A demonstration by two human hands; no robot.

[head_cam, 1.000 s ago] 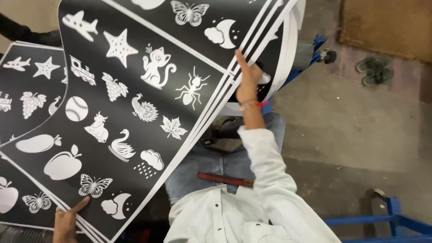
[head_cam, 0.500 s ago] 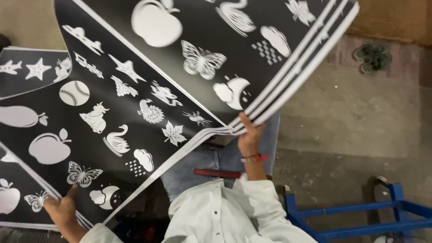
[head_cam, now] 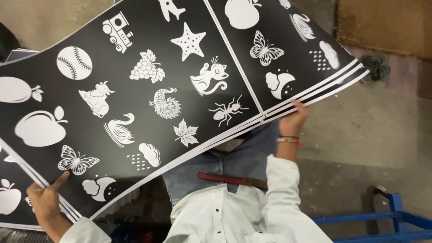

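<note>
I hold a stack of large black printed sheets with white silhouettes of animals, fruit, a star, a ball and a train, spread over my lap. White borders of several sheets show along the near edge. My left hand grips the stack's lower-left corner, thumb on top beside a butterfly picture. My right hand, with a thread band on its wrist, pinches the stack's edge at the right, just below a moon-and-cloud picture. My white shirt, jeans and red-brown belt show beneath.
Another black printed sheet lies under the stack at lower left. A blue metal frame stands at lower right on the concrete floor. A brown board lies at upper right, with a small dark object next to it.
The stack has swung down and flattened across my lap. My right hand has slid right along the edge. My left hand keeps its hold on the lower-left corner.
</note>
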